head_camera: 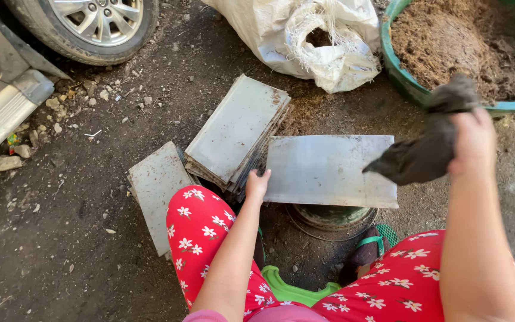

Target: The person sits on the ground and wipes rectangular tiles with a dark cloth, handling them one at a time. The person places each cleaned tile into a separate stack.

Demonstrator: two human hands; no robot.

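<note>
Person is sitting low on a green plastic stool (pixel 287 289), knees apart in red floral trousers (pixel 201 238), working on the ground between them.

Flat grey rectangular metal sheet (pixel 329 170) is lying across a round green upturned container (pixel 329 217). My read: the container is serving as a raised work surface, keeping the sheet level and off the dirt.

Left hand (pixel 257 185) is pressing on the sheet's left edge. Fingers are curled over or against that edge, thumb up; looks like it is steadying the sheet so it doesn't slide. Can't tell if the fingertips are wrapping under.

Right hand (pixel 472 143) is raised above the sheet's right end, clenched on a dark grey crumpled cloth (pixel 427 152). Cloth is hanging down and left from the fist, its tip over the sheet's right edge; contact unclear.

Stack of similar grey metal sheets (pixel 236 134) is sitting tilted just left of the working sheet; a single grey sheet (pixel 156 188) is lying beside the left knee. Probably kept within arm's reach.

Behind: white woven sack (pixel 305 36), green tub of brown soil (pixel 448 42), car wheel with silver rim (pixel 87 24) at top left. Foot in a green sandal (pixel 371 247) is resting beside the container.
</note>
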